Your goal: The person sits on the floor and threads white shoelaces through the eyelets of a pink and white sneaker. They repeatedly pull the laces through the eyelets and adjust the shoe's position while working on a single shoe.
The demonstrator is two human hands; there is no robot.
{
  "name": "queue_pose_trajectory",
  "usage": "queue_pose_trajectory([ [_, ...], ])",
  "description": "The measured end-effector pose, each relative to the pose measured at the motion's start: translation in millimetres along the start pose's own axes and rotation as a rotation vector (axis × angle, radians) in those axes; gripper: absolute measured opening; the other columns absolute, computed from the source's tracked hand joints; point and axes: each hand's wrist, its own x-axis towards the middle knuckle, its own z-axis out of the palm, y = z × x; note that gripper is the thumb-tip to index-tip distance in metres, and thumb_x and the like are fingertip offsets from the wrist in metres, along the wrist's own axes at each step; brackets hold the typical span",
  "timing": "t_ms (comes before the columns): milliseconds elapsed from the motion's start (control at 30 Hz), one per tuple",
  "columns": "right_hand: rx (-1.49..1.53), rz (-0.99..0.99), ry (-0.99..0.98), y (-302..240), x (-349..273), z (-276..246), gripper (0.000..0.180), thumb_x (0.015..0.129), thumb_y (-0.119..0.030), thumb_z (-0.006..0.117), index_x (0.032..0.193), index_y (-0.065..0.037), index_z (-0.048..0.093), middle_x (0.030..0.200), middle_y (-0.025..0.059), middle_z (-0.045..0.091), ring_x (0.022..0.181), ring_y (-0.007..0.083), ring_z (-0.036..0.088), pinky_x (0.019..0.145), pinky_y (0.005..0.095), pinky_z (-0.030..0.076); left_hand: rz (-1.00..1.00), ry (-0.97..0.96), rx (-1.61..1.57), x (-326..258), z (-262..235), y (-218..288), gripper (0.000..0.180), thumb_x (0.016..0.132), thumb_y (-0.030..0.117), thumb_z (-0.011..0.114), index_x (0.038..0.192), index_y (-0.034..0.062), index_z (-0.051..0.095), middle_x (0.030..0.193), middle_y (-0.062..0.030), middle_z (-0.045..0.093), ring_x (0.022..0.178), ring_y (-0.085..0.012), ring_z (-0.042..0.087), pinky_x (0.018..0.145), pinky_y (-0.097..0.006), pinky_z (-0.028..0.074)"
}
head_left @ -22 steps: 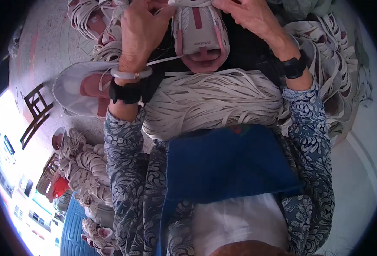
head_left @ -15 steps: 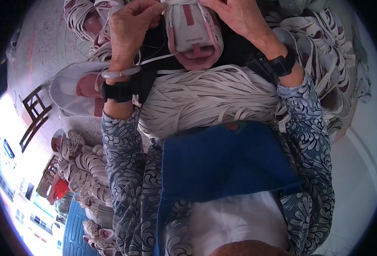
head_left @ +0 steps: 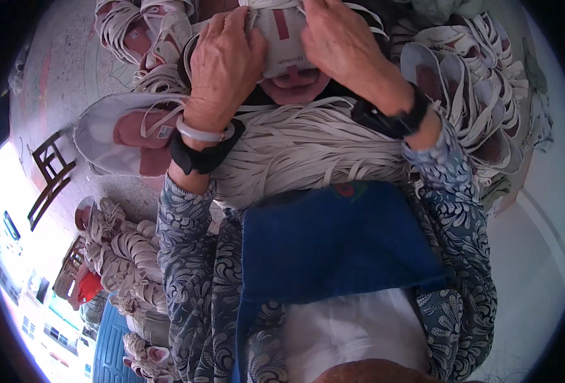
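Note:
A white and pink shoe upper (head_left: 287, 56) is in front of me at the top of the view, its tongue toward me and its pink inner heel lining showing. My left hand (head_left: 226, 67) grips its left side, fingers bent over the eyelet edge. On the opposite edge my right hand (head_left: 351, 57) is closed, its fingertips partly hidden behind the knuckles. White lace (head_left: 368, 18) loops out beyond the right hand, and more lace crosses the upper at the top edge. Closer to me, a thick bundle of flat white laces (head_left: 314, 143) lies across my lap.
Another shoe upper (head_left: 106, 131) lies at the left beside my wrist. Piles of uppers stand at the right (head_left: 480, 83), upper left (head_left: 143, 32) and lower left (head_left: 126, 249). A small wooden chair (head_left: 53, 169) and a blue plastic surface (head_left: 110, 341) are farther left.
Both hands have come closer to me and inward along the upper's sides, covering more of it. Lace loops now show past the right hand; the strand by the left wrist has shifted.

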Motion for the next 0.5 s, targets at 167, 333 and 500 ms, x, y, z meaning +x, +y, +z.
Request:
queue_pose_trajectory([
  [167,0.466,0.105,-0.005,19,3,-15,0.011,0.088,-0.002,0.051,0.096,0.005,0.056,0.085,0.0164,0.052,0.074,0.0322,0.054,0.067,0.0396,0.046,0.004,0.094,0.014,0,13,-3,0.02,0.079,0.007,0.055,0.098,0.0012,0.06,0.088,-0.0192,0.06,0.081,-0.0378,0.06,0.07,-0.045,0.051],
  [333,0.301,-0.006,0.109,8,6,-16,0.018,0.09,-0.003,0.05,0.103,0.006,0.058,0.086,0.0187,0.055,0.074,0.0317,0.056,0.07,0.0379,0.049,-0.062,0.078,-0.083,3,15,-9,0.023,0.084,0.01,0.056,0.106,0.0026,0.059,0.094,-0.0181,0.064,0.082,-0.0367,0.063,0.072,-0.041,0.052],
  [500,-0.094,-0.085,0.125,2,8,-10,0.026,0.076,-0.003,0.064,0.102,-0.003,0.062,0.086,0.0115,0.061,0.08,0.0263,0.065,0.066,0.0321,0.055,-0.214,0.021,-0.222,8,11,-6,0.023,0.084,0.012,0.058,0.105,0.0027,0.058,0.095,-0.019,0.065,0.082,-0.0358,0.064,0.073,-0.041,0.052],
])
